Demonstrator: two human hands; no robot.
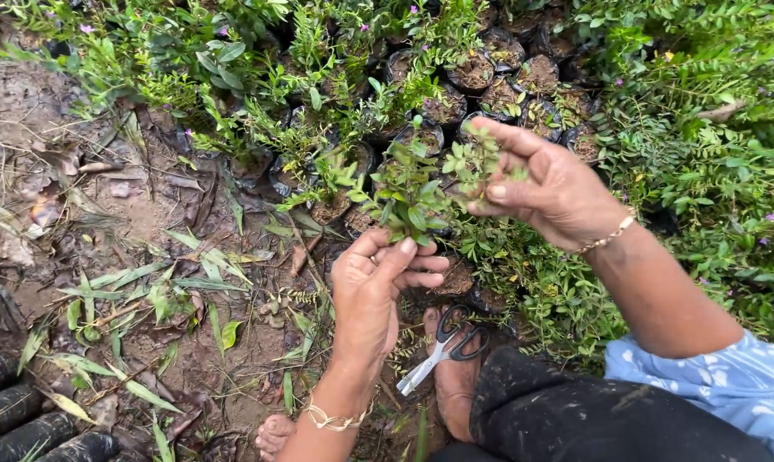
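Head view: we saw the left hand (378, 287) pinching the base of a small leafy seedling (412, 201), held above the black nursery bags (481, 73), while the right hand (554, 192) closed its fingertips on the seedling's upper sprigs. Scissors (445, 344) lay on a bare foot (455, 385), with cut leaves (147, 291) scattered on the soil at left.

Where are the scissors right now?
In the head view, the scissors lie low and centre, resting on the person's bare foot, just right of the left hand and beside the dark trouser leg.
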